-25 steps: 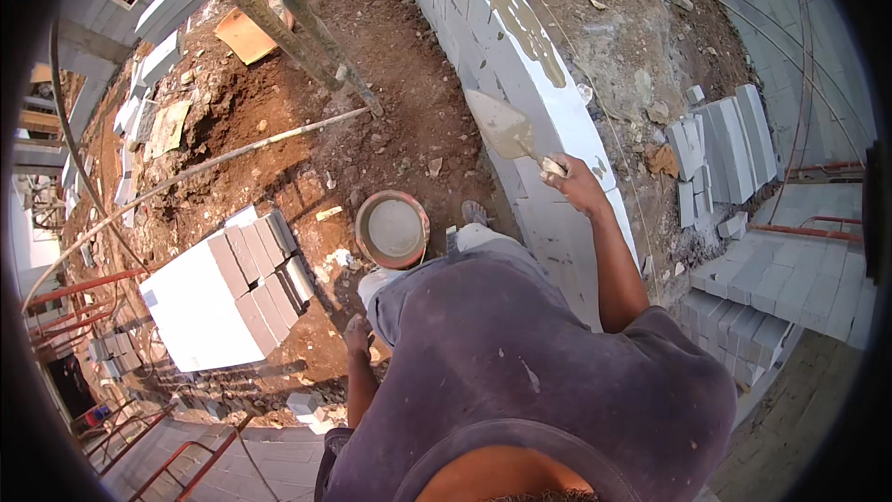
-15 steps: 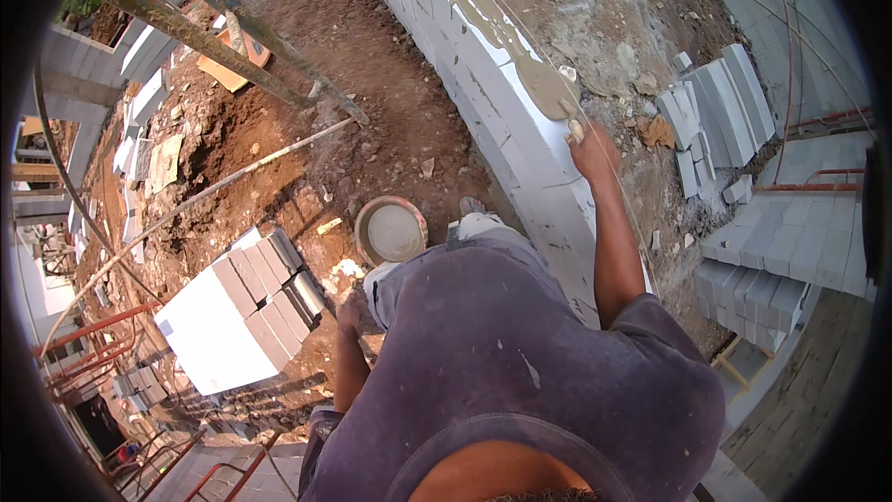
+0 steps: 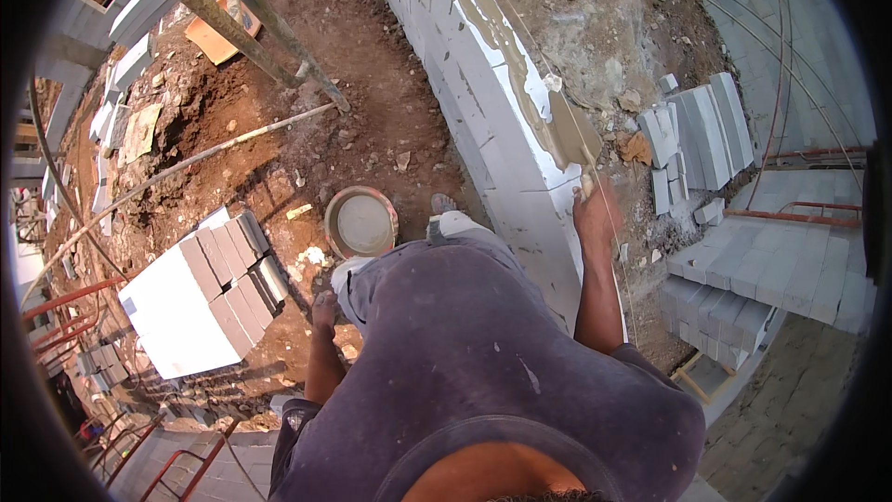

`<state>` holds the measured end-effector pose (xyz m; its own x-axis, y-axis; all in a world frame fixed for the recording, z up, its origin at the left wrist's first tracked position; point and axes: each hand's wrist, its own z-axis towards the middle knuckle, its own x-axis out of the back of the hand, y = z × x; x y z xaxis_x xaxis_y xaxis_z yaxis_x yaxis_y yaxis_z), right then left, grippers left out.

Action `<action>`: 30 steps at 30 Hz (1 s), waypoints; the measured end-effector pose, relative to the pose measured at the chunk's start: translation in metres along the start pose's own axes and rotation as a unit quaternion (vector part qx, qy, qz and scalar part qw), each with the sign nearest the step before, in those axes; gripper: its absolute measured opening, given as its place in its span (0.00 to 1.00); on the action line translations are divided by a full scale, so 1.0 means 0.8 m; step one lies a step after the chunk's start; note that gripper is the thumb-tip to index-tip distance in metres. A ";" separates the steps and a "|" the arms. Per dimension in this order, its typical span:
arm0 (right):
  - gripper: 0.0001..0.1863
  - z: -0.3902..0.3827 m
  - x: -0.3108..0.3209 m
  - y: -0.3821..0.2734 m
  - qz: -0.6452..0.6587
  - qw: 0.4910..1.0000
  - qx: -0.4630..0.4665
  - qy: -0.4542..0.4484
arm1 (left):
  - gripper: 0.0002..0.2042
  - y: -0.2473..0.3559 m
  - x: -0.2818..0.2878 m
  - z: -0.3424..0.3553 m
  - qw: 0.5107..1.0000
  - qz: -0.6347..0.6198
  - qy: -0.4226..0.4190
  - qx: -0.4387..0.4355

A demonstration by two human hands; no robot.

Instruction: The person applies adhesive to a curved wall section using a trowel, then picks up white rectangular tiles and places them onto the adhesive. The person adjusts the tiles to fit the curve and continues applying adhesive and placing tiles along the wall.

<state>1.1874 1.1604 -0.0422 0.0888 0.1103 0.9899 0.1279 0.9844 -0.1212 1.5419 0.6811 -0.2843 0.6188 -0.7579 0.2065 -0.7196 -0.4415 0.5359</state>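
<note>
My right hand [image 3: 596, 211] is closed round the handle of a trowel [image 3: 578, 141] at the top of the low pale block wall [image 3: 506, 144]. Its blade, smeared with grey-brown mortar, lies against the wall top. Beyond it a wet strip of mortar [image 3: 478, 14] runs along the wall, with white block showing at its edges. My left hand [image 3: 324, 310] hangs low beside my left leg, near the stacked blocks; its fingers are too small to read. A round bucket [image 3: 394, 223] of grey mix stands on the soil before my feet.
A string line [image 3: 522, 26] runs along the wall. A stack of blocks [image 3: 246, 284] sits at left, with more blocks [image 3: 711, 135] beyond the wall and a block pile [image 3: 771, 265] at right. Scaffold poles [image 3: 186, 14] and a slanting pole [image 3: 200, 153] cross the left side.
My right hand and the trowel have come nearer to me along the wall top. The whole view has shifted slightly. My left hand stays low by my leg.
</note>
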 end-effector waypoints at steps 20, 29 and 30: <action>0.21 0.081 -0.042 -0.179 -0.013 0.984 0.168 -0.057 | 0.18 -0.156 0.019 -0.037 0.988 -0.106 0.060 0.092; 0.21 -0.093 -0.356 -0.335 -0.170 0.753 0.479 -0.418 | 0.24 -0.260 -0.054 -0.174 0.956 -0.206 0.186 0.096; 0.20 -0.110 -0.421 -0.343 -0.201 0.730 0.504 -0.415 | 0.23 -0.251 -0.066 -0.189 0.949 -0.230 0.186 0.112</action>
<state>1.2092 0.8413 -0.3487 -0.4386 -0.5829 0.6840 -0.8509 0.5142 -0.1075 1.7011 0.8827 -0.2789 0.9224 -0.2566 0.2886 -0.3688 -0.8071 0.4610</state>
